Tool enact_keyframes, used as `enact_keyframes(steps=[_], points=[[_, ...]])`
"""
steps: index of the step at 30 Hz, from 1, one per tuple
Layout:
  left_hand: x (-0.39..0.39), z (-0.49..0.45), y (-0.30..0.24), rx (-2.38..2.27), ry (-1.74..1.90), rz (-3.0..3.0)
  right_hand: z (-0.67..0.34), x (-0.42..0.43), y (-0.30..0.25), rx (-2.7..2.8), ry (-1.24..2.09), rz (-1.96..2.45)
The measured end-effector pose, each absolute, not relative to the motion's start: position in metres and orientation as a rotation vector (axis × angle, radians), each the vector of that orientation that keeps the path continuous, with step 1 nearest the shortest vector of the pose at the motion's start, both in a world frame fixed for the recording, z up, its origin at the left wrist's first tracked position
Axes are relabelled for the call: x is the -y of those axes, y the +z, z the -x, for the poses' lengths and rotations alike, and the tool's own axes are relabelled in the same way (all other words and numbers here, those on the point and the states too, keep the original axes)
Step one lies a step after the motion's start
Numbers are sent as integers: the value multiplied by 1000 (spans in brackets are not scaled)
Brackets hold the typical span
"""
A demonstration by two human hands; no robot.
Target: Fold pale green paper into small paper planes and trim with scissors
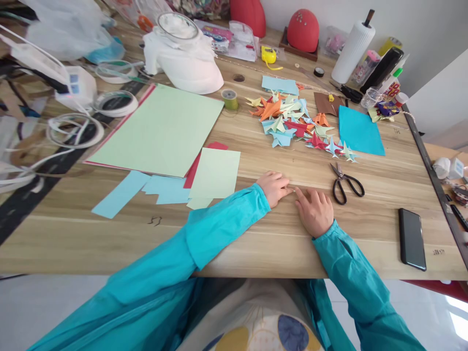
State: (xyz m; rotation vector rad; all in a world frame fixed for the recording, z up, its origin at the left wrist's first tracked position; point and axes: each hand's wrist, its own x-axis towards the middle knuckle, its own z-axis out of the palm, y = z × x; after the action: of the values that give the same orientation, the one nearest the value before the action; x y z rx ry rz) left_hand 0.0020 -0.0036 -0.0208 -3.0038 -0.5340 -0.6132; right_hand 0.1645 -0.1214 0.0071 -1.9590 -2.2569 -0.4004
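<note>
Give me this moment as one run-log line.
left hand: on wooden tabletop, grip unclear | right hand: beside left, grip unclear | scissors: near right hand | folded paper pieces: beyond hands

On the tabletop (376, 224), scissors (342, 177) lay before folded papers (298, 128), a phone (412, 239) near the front right corner, sheets (161, 131) towards the left edge.

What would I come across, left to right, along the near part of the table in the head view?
Blue strip, small green sheet, left hand, right hand, scissors, phone.
</note>
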Motion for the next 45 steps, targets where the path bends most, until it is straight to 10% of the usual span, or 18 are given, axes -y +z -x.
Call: enact_keyframes(steps=[45], points=[[24, 7, 4, 853, -1109, 2885, -152, 95, 17, 2280, -90, 1635]])
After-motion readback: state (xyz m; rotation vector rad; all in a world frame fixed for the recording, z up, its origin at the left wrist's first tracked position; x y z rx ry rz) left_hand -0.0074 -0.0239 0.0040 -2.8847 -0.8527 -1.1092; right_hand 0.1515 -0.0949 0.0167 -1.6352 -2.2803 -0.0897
